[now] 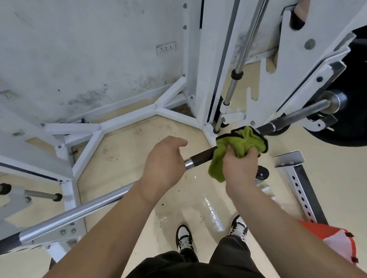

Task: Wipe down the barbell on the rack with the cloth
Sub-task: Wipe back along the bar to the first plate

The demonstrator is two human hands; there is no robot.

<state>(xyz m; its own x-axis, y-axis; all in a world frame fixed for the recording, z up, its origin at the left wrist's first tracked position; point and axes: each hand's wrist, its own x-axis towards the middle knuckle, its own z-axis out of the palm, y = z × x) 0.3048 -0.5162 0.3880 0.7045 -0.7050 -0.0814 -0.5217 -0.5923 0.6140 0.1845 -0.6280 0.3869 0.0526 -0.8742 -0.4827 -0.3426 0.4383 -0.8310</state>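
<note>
Bare forearms (111, 232) reach fwd at frame bottom. White steel rack (299, 43) carries long chrome-and-black barbell (77, 212) w/ 1 black round plate (365, 108) at its right end. Left hand (162, 163) curls over bar mid-shaft; right hand (239, 164), just beside, grips crumpled green cloth (242, 146) wrapped round bar.

2 bare arms reaching forward, left hand (162, 163) curled over barbell (202, 156), right hand (239, 165) gripping cloth (248, 141)
</note>
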